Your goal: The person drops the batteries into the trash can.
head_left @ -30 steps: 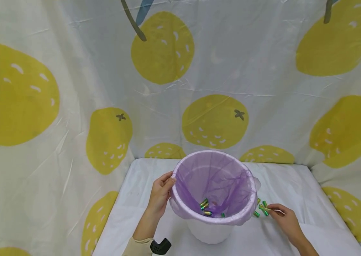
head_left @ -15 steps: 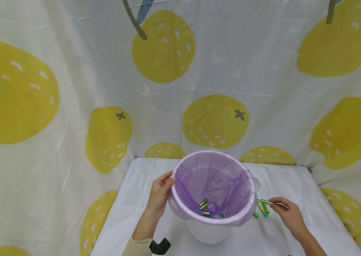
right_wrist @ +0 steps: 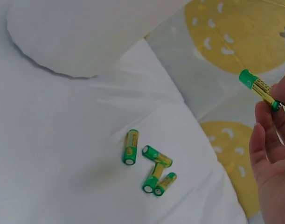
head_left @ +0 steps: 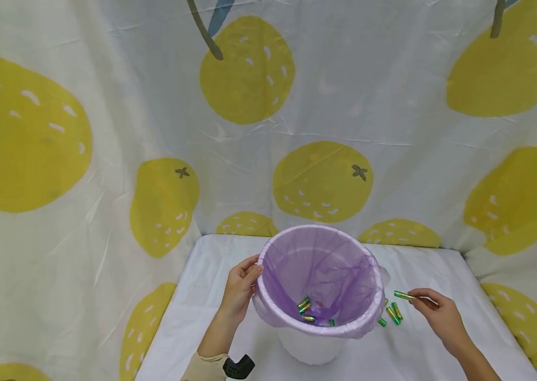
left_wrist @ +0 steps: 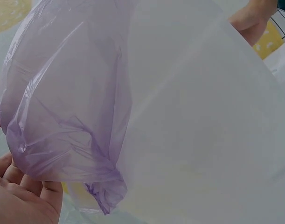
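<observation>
A white trash bin stands on the table, lined with a purple plastic bag folded over its rim. My left hand grips the bin's left rim through the bag, thumb on top; the left wrist view shows the fingers under the bag's overhang. Several green-and-gold batteries lie inside the bag. Right of the bin, my right hand pinches a battery between thumb and fingertips, raised above the table. Below it, several more batteries lie on the table, some touching each other.
White cloth covers the table. Behind and beside it hangs a fabric curtain printed with yellow fruit. A black device sits on the left wrist.
My right hand has lifted the battery off the group on the table and moved it slightly up and to the right. The left hand stays on the bin's rim.
</observation>
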Available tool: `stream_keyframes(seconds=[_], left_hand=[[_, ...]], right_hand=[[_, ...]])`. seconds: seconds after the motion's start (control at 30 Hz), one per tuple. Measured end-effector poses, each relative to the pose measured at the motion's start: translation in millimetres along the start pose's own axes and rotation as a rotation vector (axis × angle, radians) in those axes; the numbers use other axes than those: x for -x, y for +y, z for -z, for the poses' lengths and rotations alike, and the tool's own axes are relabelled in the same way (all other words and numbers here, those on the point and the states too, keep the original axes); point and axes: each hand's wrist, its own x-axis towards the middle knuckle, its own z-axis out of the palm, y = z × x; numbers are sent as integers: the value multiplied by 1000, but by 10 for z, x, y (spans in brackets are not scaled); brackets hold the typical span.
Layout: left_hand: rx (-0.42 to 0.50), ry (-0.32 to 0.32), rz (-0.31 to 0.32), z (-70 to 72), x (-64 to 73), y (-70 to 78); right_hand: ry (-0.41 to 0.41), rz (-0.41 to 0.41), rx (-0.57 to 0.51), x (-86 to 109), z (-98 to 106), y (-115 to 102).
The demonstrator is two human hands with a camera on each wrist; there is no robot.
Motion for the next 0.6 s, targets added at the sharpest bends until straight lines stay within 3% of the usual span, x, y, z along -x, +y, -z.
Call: stream_keyframes(seconds=[0.6], left_hand=[[5,0,1,-10,3,2]], right_hand=[[-11,101,-14,-38,76,-286]])
